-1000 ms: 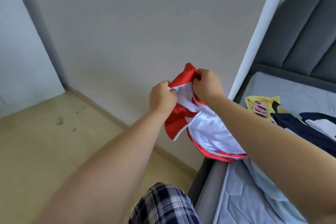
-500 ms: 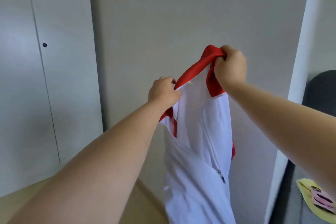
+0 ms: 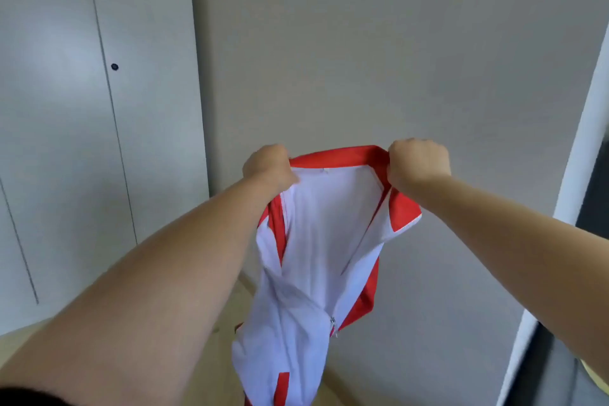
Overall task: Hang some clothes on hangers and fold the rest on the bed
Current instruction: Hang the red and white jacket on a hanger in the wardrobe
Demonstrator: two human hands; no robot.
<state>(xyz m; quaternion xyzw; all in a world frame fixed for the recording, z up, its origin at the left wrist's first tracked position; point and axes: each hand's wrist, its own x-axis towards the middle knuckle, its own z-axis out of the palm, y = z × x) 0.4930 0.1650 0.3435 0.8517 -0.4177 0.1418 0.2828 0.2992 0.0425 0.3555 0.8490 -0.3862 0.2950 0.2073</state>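
Jacket, white with red trim, hangs at frame centre; your left hand and right hand clench its collar; no legible writing.

Both hands grip a hanging, apparently unzipped jacket.

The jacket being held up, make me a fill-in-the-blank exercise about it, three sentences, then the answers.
1. The left hand and the right hand hold the jacket up by its ____ collar.
2. Between the two hands the jacket's inside shows, and it is ____ in colour.
3. The wardrobe door with the small dark knob is on the ____ side of the view.

Missing words: red; white; left
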